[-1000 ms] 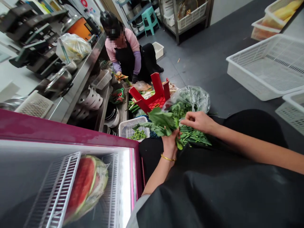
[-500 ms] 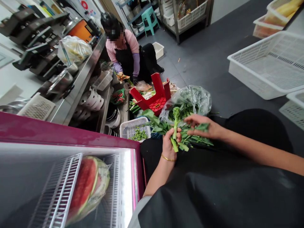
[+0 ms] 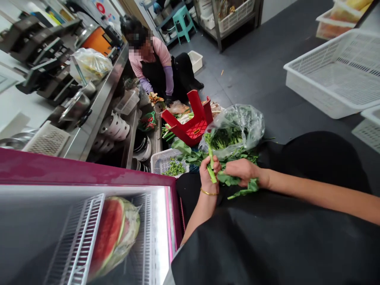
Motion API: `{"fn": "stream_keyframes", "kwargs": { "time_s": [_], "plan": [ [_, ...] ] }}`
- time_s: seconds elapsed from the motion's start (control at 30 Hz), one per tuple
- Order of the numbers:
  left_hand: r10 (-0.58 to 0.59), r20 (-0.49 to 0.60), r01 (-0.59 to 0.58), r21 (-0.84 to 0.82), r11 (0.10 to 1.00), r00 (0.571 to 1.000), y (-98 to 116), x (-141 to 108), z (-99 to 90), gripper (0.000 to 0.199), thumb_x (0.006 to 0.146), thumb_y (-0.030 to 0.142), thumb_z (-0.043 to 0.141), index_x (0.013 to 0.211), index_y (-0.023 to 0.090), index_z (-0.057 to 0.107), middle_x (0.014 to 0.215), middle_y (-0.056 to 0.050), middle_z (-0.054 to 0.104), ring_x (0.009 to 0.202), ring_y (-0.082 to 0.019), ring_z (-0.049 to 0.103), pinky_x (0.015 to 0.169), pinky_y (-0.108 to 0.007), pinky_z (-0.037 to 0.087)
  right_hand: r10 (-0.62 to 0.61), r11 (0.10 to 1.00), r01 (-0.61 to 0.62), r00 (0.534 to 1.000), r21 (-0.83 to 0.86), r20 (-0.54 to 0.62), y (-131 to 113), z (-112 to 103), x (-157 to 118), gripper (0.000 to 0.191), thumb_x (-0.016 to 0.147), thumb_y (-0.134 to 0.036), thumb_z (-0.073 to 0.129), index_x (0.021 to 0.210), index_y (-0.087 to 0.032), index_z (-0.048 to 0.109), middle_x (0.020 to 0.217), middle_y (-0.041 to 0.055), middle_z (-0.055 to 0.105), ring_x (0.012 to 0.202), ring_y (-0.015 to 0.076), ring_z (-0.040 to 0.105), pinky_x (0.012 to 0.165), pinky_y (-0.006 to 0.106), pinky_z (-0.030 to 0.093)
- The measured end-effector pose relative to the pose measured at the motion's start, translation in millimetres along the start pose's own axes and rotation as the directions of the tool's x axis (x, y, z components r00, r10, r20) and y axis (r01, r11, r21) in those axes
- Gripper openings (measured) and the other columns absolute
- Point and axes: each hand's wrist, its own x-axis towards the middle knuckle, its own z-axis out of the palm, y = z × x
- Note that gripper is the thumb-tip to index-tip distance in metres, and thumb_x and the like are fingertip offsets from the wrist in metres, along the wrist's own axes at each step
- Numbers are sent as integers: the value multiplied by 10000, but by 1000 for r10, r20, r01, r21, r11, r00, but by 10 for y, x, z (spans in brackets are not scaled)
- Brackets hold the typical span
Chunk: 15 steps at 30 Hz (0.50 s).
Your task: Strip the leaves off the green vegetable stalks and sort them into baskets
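Note:
Wrapped in the fingers of my left hand [image 3: 208, 176] is a green stalk [image 3: 211, 159] with a small budded head at its top and a cut lower end. My right hand [image 3: 244, 171], just to the right of it, is closed on green leaves [image 3: 252, 185] that hang out below the fingers. Beyond both hands, a clear plastic bag [image 3: 251, 122] lies with leafy greens [image 3: 228, 136] inside. Loose leaves spread under and around my hands. Left of them, a white basket [image 3: 156, 160] holds small green pieces [image 3: 174, 168].
An upturned red stool [image 3: 194, 128] stands beyond the basket. Behind it a co-worker [image 3: 157, 63] sits low, handling vegetables. A fridge with a pink frame [image 3: 148, 180] and a cut watermelon [image 3: 114, 233] is at left. A white crate [image 3: 326, 99] stands right.
My right hand has gone from loose, spread fingers to closed on leaves, and sits lower beside the stalk. My left hand has shifted slightly left, tilting the stalk left.

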Motion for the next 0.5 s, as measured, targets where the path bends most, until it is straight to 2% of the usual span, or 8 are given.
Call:
{"fn": "stream_keyframes", "kwargs": {
  "time_s": [0.03,0.07,0.13,0.23,0.3,0.33,0.43,0.5],
  "plan": [
    [4,23,-3,-16,1000,1000,14,-1,-18,249,727,372,600,639,160,502,515,48,313,393,-34,214,354,-171,208,-40,999,41,991,-7,131,55,-84,-76,293,872,-418,473,806,-194,649,702,39,629,638,144,558,599,255,417],
    [11,47,-9,-34,999,999,14,-4,-33,248,729,364,596,630,161,493,528,44,317,396,-31,195,349,-171,203,-5,1000,7,972,-10,235,120,-184,-136,264,829,-424,542,884,-199,670,743,40,650,650,150,573,593,254,417],
    [5,68,-2,-45,999,998,-23,-16,-49,248,740,363,584,627,167,482,551,36,334,397,-30,161,334,-177,181,209,977,-210,930,-30,303,241,-385,-175,410,693,-445,686,1018,-196,669,824,54,676,647,161,591,564,252,415],
    [-69,86,67,22,998,994,-118,-41,-13,259,748,386,572,634,165,500,552,28,367,383,-28,163,323,-186,161,409,883,-449,879,138,244,299,-542,-11,521,667,-533,674,1048,-177,651,856,68,684,609,152,584,528,254,410],
    [-109,126,97,99,990,986,-167,-65,40,281,730,411,586,640,147,542,523,22,398,368,-26,219,328,-184,176,435,852,-461,887,249,155,242,-507,183,444,783,-575,537,895,-163,659,730,48,661,564,137,558,521,254,392],
    [-103,133,84,142,986,986,-183,-79,66,295,721,420,600,650,136,566,507,18,415,366,-29,263,336,-181,193,439,869,-441,896,223,64,197,-456,272,435,826,-561,483,794,-158,644,660,41,633,549,134,541,521,255,375],
    [12,63,-25,212,977,998,-199,-110,115,296,709,413,653,675,124,595,498,13,458,385,-41,363,365,-169,243,271,936,-313,934,-163,-233,43,-256,367,351,870,-400,451,655,-155,582,630,56,584,565,138,512,524,267,305],
    [46,4,-46,171,984,999,-177,-105,111,289,724,396,661,643,137,562,483,30,432,378,-37,353,368,-162,248,49,901,-146,970,-408,-239,-34,-148,243,276,862,-301,452,663,-157,578,659,65,576,574,137,497,527,275,277]
  ]
}}
